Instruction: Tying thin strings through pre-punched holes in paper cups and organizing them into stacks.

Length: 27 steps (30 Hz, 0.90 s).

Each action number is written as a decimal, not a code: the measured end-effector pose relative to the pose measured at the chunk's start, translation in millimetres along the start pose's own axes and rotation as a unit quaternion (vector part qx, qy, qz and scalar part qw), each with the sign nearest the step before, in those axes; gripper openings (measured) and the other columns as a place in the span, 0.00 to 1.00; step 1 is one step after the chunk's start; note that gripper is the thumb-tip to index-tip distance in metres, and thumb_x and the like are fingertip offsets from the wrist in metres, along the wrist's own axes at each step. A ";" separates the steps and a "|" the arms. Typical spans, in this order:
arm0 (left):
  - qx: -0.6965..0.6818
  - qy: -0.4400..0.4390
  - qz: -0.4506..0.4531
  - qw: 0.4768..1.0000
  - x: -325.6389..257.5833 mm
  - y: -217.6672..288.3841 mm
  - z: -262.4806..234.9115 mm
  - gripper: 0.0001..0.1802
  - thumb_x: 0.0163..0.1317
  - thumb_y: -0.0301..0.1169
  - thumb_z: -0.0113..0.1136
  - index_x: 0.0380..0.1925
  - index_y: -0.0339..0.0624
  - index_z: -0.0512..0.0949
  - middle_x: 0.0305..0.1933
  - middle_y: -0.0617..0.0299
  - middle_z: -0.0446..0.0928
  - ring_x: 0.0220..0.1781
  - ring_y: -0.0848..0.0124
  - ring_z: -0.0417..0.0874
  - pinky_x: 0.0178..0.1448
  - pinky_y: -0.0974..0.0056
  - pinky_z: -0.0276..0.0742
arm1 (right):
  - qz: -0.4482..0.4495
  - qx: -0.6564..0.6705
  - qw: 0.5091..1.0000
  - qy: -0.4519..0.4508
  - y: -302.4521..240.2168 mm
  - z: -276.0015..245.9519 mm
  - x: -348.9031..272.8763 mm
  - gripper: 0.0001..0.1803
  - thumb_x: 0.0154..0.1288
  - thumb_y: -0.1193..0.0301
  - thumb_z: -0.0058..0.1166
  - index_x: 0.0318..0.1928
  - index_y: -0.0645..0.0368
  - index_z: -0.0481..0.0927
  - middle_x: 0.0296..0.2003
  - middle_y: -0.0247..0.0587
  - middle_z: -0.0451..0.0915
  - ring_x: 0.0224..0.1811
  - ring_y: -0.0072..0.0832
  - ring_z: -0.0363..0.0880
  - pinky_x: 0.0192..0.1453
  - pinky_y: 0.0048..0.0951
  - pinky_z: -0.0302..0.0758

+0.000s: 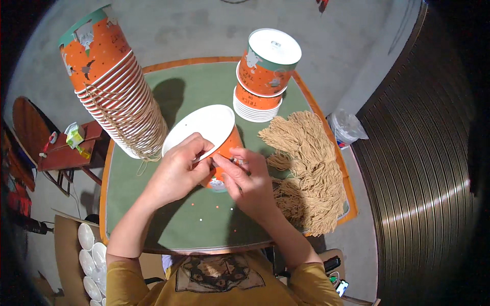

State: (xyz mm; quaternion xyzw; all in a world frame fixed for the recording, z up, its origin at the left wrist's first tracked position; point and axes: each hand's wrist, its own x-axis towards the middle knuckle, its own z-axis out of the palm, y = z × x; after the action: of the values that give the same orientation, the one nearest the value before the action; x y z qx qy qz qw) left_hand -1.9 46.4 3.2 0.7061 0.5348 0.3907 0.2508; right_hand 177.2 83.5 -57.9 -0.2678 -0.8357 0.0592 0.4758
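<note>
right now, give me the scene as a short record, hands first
left hand: gripping the tilted orange bucket at its white rim
right hand: fingertips by the bucket's side, below the rim; contact unclear
tall stack: nested upside-down buckets at left, cords hanging down it
short stack: upside-down buckets beyond the hands
tan cord pile: right of the right hand
surface: green table with orange edging

The mustard shirt [219,299] has short sleeves [125,283] and a dark patterned front panel [220,274].
</note>
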 end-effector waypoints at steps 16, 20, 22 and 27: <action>0.274 -0.013 0.128 0.953 2.2 8.2 12.4 0.15 0.46 0.22 0.61 0.36 0.39 0.72 0.34 0.54 0.70 0.36 0.54 0.74 0.41 0.54 0.71 | 0.024 -0.100 0.984 -0.143 37.9 -35.0 -25.8 0.10 0.53 0.75 0.57 0.39 0.59 0.78 0.43 0.43 0.74 0.49 0.41 0.73 0.51 0.37 0.75; 0.290 -0.044 0.146 0.945 -4.5 16.4 15.1 0.19 0.41 0.20 0.63 0.36 0.37 0.71 0.34 0.52 0.70 0.36 0.52 0.73 0.40 0.53 0.70 | 0.149 -0.260 0.939 -0.170 80.3 -110.8 -37.2 0.10 0.55 0.77 0.55 0.39 0.60 0.78 0.40 0.44 0.76 0.46 0.43 0.74 0.51 0.40 0.74; 0.279 -0.051 0.141 0.948 -7.4 7.0 18.0 0.19 0.41 0.20 0.63 0.37 0.38 0.71 0.34 0.52 0.70 0.36 0.52 0.73 0.41 0.54 0.69 | 0.186 -0.315 0.925 -0.105 86.5 -136.8 -36.3 0.08 0.57 0.77 0.54 0.39 0.60 0.78 0.38 0.45 0.76 0.43 0.44 0.74 0.49 0.41 0.73; 0.268 -0.064 0.140 0.951 -9.4 -2.6 25.2 0.17 0.44 0.22 0.61 0.37 0.38 0.71 0.34 0.53 0.70 0.37 0.53 0.73 0.43 0.55 0.69 | 0.240 -0.305 0.918 -0.078 110.9 -158.1 -53.5 0.06 0.56 0.69 0.59 0.29 0.59 0.79 0.31 0.45 0.74 0.39 0.43 0.74 0.43 0.42 0.72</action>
State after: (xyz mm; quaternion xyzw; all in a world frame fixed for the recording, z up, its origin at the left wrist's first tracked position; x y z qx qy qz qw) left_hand 16.2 39.9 -15.9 0.8383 0.4986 0.2184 0.0293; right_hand 373.0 126.1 -52.6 -0.5871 -0.7583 -0.0653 0.2758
